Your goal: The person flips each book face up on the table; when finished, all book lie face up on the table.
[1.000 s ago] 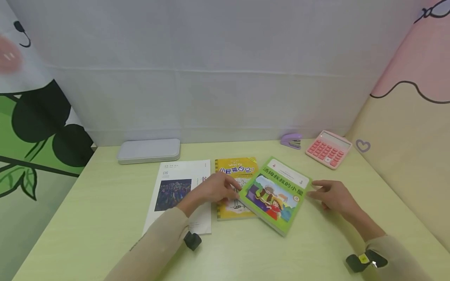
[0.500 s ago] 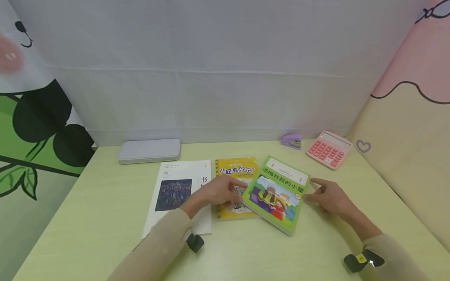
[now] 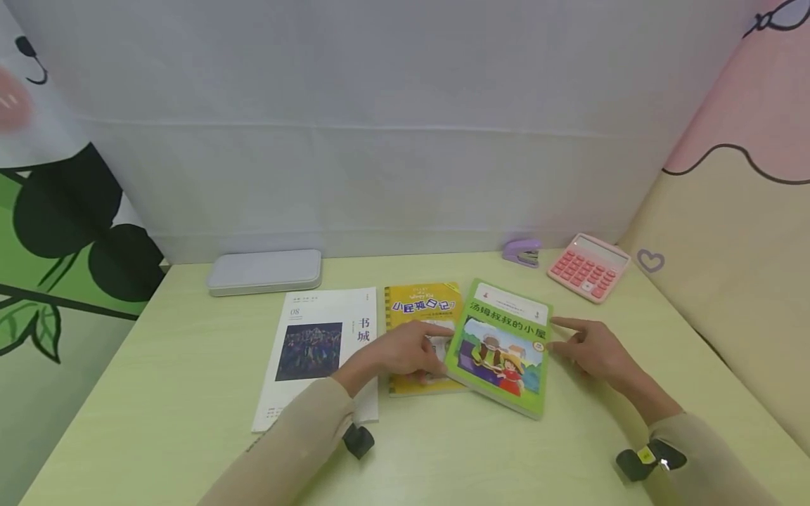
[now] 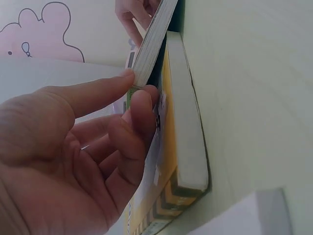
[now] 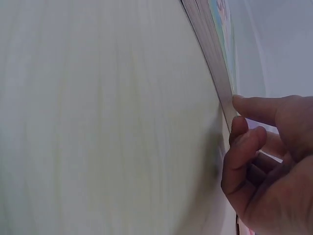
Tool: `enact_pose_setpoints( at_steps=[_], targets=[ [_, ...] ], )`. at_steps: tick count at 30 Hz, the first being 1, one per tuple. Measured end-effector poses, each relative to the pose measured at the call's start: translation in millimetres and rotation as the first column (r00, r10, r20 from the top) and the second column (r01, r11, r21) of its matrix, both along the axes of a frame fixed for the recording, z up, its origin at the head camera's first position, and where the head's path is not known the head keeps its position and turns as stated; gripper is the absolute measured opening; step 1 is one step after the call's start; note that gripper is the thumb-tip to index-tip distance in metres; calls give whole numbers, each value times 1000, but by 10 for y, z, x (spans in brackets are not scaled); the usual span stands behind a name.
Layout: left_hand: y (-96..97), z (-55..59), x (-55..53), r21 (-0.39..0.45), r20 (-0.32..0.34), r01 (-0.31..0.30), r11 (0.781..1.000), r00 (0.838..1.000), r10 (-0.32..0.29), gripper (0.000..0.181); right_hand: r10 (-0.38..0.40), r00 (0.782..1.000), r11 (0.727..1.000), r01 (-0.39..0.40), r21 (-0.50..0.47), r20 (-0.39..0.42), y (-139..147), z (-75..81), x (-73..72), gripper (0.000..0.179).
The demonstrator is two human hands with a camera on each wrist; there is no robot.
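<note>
A green picture book [image 3: 500, 348] lies askew, its left part over a yellow book [image 3: 424, 302]. My left hand [image 3: 405, 351] grips its lower left corner. In the left wrist view the thumb [image 4: 105, 93] is at the green book's edge with curled fingers [image 4: 129, 142] below, and that edge is raised above the yellow book. My right hand [image 3: 591, 351] is at the opposite edge. In the right wrist view its thumb [image 5: 259, 107] touches the book's upper rim, the other fingers [image 5: 239, 161] curled close under it.
A white magazine [image 3: 316, 309] lies left of the yellow book, partly under my left forearm. Along the back stand a grey flat case [image 3: 266, 270], a purple stapler [image 3: 522, 251] and a pink calculator [image 3: 588, 268]. A grey-white cloth wall [image 3: 405, 176] borders the table.
The green book has turned clockwise, closer to straight, and its lower end has shifted right. My left hand has moved right with it, while my right hand has come slightly left.
</note>
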State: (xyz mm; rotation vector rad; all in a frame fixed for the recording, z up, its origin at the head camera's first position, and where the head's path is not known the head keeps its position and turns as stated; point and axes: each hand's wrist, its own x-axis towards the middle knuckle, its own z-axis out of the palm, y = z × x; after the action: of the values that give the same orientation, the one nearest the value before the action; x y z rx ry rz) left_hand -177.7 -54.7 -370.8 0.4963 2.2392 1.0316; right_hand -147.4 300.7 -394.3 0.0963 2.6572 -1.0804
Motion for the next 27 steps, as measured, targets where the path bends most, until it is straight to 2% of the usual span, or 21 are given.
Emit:
enact_pose_setpoints(
  at_steps=[9,18,22,27],
  targets=[
    [57,-13,45,8,9,5,1000,1000,-5,76,114,990,990,-105,-97,87,128,15,-15,86],
    [132,-21,105,12,-13,24,1000,1000,-23,78,149,982,985,-136,-110,119,169,44,-30,91],
    [156,-19,128,22,6,11,1000,1000,-11,77,159,978,984,-145,-108,137,204,68,-75,91],
    [215,-18,138,16,-7,-8,1000,1000,8,77,179,972,980,-162,-116,154,257,96,-119,90]
  ],
)
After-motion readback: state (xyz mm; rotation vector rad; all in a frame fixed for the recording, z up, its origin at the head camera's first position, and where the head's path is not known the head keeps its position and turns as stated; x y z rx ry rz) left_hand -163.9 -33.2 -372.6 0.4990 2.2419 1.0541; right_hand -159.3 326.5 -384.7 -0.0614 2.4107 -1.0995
